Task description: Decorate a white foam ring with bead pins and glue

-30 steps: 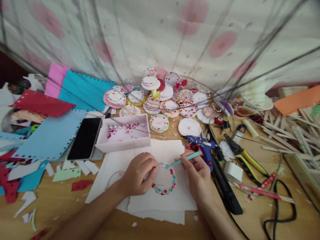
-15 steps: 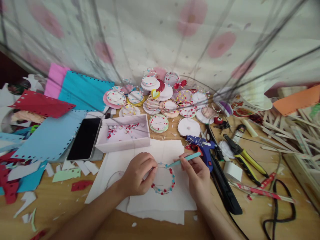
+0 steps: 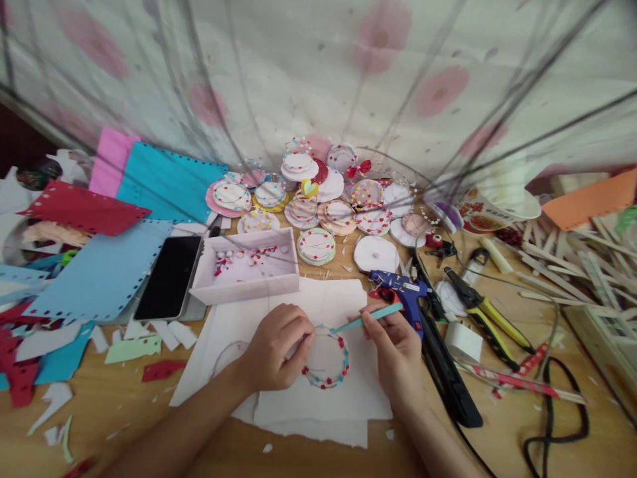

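Observation:
A ring of thin wire (image 3: 327, 385) set with small red and blue pieces is held over white paper (image 3: 343, 406). My left hand (image 3: 281, 348) pinches its left side between thumb and fingers. In my right hand (image 3: 394, 352) is a pair of turquoise tweezers (image 3: 371, 316), gripped like a pen. The tweezers' tips meet the top of the ring, near a blue piece; whether they clasp anything is too small to tell. Beyond my hands stands a white box (image 3: 249, 292) with small red, white and blue pieces inside.
Several decorated paper discs (image 3: 338, 216) stand at the back. On the right lie a blue glue gun (image 3: 405, 287), yellow-black pliers (image 3: 490, 318), a black tool (image 3: 450, 378) and wooden sticks (image 3: 562, 255). A phone (image 3: 169, 277) and coloured paper (image 3: 99, 272) lie left.
My right hand with the tweezers has shifted very slightly to the right. My left hand and the ring have stayed in place.

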`<state>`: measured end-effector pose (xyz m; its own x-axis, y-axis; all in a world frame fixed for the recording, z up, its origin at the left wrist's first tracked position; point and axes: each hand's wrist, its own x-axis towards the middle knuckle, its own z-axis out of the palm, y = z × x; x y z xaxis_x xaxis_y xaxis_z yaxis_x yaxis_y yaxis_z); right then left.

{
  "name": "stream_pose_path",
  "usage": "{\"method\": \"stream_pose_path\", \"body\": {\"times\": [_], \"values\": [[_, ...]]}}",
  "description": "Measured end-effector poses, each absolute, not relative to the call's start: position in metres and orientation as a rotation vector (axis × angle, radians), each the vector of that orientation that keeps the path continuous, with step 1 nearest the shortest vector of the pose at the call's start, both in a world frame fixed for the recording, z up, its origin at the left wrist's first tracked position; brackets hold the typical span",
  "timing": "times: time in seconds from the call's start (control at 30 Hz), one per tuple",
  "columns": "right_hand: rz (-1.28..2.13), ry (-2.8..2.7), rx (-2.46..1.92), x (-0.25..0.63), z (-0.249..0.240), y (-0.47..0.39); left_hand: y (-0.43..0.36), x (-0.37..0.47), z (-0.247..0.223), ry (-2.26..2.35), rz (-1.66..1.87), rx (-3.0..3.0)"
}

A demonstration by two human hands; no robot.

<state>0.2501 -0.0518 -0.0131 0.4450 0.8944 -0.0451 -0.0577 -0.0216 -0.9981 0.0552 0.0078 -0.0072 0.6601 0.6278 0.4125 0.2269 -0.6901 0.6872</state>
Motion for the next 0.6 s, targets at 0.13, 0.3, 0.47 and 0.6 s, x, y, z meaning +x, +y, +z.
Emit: {"method": "stream_pose_path", "body": {"times": [0.13,0.3,0.47,0.6], "values": [[0.863,-0.857,-1.402,0.2491,-0.0084,-0.0523,0.0082,0.0559,-0.0077,0.669,0.862,2.282],[0.834,-0.894,-1.412,0.2487,-0.0050,-0.0519,0.0087,0.0560,-0.0078,0.681,0.858,2.294],[0.837,-0.904,-1.406,0.2487,-0.0052,-0.0511,0.0089,0.0560,-0.0072,0.676,0.849,2.298],[0.832,-0.889,-1.386,0.2486,-0.0062,-0.0511,0.0093,0.0562,-0.0074,0.671,0.844,2.286]]}}
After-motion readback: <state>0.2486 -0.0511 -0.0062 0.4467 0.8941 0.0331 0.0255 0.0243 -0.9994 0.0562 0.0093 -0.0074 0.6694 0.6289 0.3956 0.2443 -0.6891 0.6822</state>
